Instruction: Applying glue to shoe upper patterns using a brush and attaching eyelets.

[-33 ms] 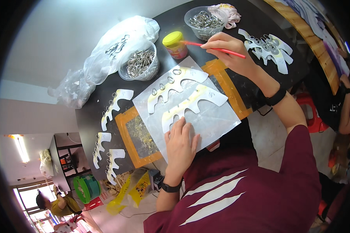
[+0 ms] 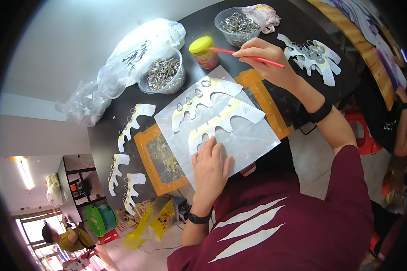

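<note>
My right hand (image 2: 269,61) pinches a slim red stick (image 2: 257,58), its far end at the side of a small pink jar (image 2: 206,58) with a yellow top. The stick's tip is blurred, so its kind cannot be told. My left hand (image 2: 210,169) lies with fingers outstretched on a translucent sheet (image 2: 253,147), fingertips at the lower edge of a white scalloped piece (image 2: 221,122) bearing yellowish smears. Above that piece lies a second white scalloped piece (image 2: 212,90) with several metal rings along its upper edge.
Metal rings fill a clear tub (image 2: 162,76) beside a white plastic bag (image 2: 142,43), and another tub (image 2: 239,25) stands farther back. Ringed white pieces (image 2: 135,124) lie at the left, with a pile (image 2: 309,56) at the right. Orange tape (image 2: 160,183) frames the work spot.
</note>
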`<state>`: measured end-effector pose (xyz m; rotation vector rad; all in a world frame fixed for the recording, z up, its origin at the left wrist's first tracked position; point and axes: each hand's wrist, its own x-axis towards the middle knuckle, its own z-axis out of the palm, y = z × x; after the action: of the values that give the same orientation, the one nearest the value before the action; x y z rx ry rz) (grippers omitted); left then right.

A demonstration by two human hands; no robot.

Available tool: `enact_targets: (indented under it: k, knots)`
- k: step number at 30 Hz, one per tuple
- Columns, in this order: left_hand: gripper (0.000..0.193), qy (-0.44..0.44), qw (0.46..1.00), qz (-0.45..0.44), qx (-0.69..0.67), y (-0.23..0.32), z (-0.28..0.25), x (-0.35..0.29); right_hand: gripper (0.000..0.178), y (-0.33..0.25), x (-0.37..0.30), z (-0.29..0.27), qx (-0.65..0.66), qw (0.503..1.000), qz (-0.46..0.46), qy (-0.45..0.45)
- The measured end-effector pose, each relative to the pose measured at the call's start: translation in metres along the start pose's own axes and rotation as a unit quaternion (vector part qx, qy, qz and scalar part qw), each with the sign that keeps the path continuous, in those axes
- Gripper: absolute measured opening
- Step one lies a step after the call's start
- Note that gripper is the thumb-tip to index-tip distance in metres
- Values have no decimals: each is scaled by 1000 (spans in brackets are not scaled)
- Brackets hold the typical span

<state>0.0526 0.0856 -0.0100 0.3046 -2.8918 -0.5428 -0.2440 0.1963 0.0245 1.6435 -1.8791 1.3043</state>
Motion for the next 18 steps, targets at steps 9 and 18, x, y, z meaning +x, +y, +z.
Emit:
enact_targets:
  k: [9,18]
  knots:
    - [40,-3,1000,-2,-3,1,-1,0,18,15,-10,7,-28,998,-15,-47]
    - [40,-2,1000,-3,-3,1,-1,0,38,22,-4,-19,-136,991,0,-8]
